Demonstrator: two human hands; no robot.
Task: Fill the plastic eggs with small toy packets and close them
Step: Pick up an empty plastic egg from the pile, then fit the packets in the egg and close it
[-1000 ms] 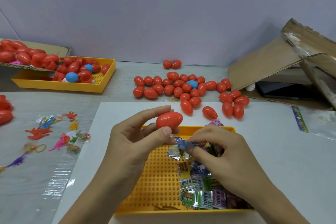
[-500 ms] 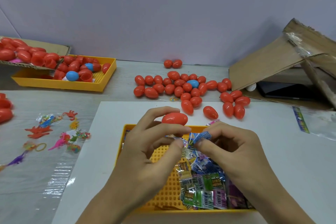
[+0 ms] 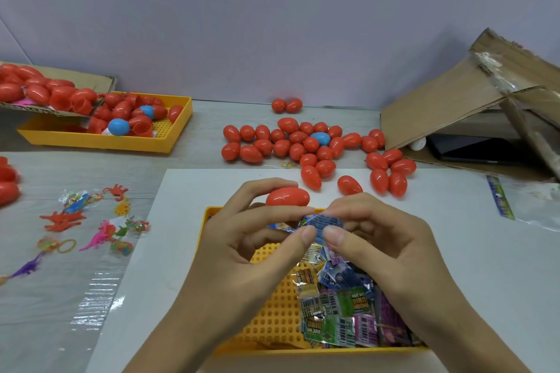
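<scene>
My left hand holds a closed red plastic egg between its index and middle fingers, while its thumb also pinches a small blue toy packet. My right hand pinches the same blue packet from the right, thumb to thumb with the left. Both hands hover over a yellow perforated tray that holds several printed toy packets. Several closed red eggs and one blue egg lie in a cluster on the table behind.
A second yellow tray with red and blue egg halves stands at the back left under a cardboard flat. Loose rubber toys lie on clear plastic at the left. A torn cardboard box sits at the right.
Both hands have come closer together and risen slightly. The blue packet has been lifted from the tray and is now pinched between both thumbs; the egg stays in the left fingers.
</scene>
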